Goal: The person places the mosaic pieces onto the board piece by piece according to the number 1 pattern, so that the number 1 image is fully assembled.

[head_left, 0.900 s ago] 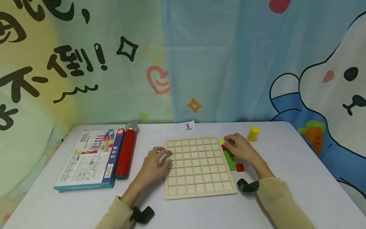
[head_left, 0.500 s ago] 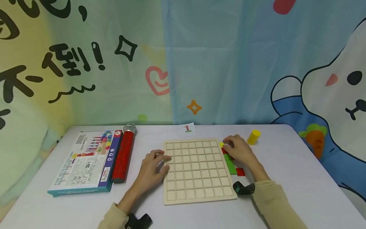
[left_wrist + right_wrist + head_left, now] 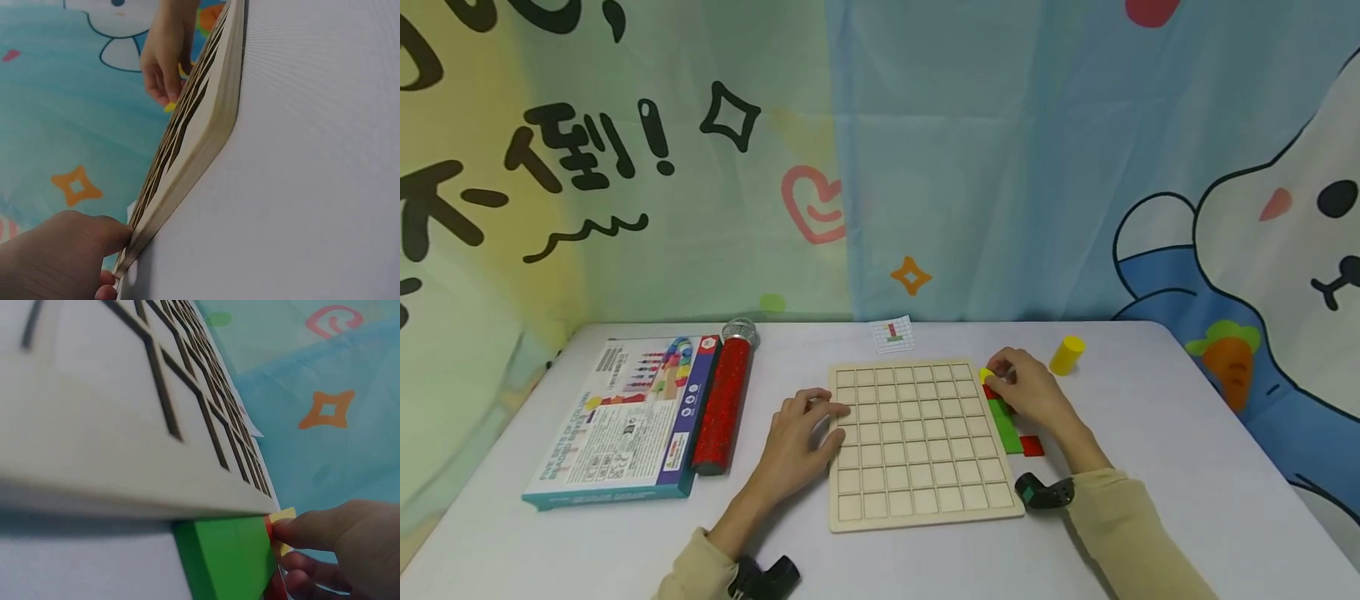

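Board (image 3: 913, 443) lies before me, my left hand (image 3: 797, 437) loose on its left edge. A box (image 3: 617, 417) and red microphone (image 3: 722, 412) sit farther left. Green blocks (image 3: 1006, 431) and a yellow cylinder (image 3: 1067, 356) are on the right, where my right hand (image 3: 1032, 390) pinches a tiny yellow piece (image 3: 285, 514) beside the board.

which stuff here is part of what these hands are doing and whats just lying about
Part of the work:
wooden grid board, touched by the left hand
yellow piece, pinched by the right hand
green and red pieces beside the board
probably the patterned card

Seemingly just lying about:
printed box
red microphone
yellow cylinder
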The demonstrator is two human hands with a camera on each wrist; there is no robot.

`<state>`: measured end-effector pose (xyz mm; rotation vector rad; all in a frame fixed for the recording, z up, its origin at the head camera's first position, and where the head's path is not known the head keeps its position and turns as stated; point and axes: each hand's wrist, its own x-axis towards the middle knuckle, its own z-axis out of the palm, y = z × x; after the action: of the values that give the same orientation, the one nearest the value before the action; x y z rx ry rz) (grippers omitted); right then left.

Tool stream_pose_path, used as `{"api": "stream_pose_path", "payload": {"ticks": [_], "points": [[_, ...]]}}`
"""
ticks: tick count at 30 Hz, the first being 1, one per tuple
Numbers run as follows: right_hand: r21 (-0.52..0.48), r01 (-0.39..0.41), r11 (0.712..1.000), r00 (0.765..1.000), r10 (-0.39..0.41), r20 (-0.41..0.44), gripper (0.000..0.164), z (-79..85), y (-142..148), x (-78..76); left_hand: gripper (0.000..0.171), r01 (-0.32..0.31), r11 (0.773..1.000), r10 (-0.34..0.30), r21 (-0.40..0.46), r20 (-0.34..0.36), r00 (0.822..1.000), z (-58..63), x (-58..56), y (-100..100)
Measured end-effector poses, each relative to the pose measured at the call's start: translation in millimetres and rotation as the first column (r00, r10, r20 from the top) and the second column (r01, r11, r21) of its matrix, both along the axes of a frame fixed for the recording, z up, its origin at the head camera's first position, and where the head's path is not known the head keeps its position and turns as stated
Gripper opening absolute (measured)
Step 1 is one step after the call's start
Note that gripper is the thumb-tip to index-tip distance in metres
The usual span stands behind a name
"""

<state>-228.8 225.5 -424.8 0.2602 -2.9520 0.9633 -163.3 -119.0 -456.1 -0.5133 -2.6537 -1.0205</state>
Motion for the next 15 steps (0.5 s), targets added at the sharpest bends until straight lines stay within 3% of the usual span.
{"api": "stream_pose_path", "payload": {"ticks": [15], "points": [[-0.090, -0.045, 0.995, 0.999, 0.045, -0.002, 0.014, 1.5, 0.7, -3.0, 0.026, -0.021, 1.000, 0.021, -0.009, 0.003, 1.000, 0.1, -0.2, 1.7]]}}
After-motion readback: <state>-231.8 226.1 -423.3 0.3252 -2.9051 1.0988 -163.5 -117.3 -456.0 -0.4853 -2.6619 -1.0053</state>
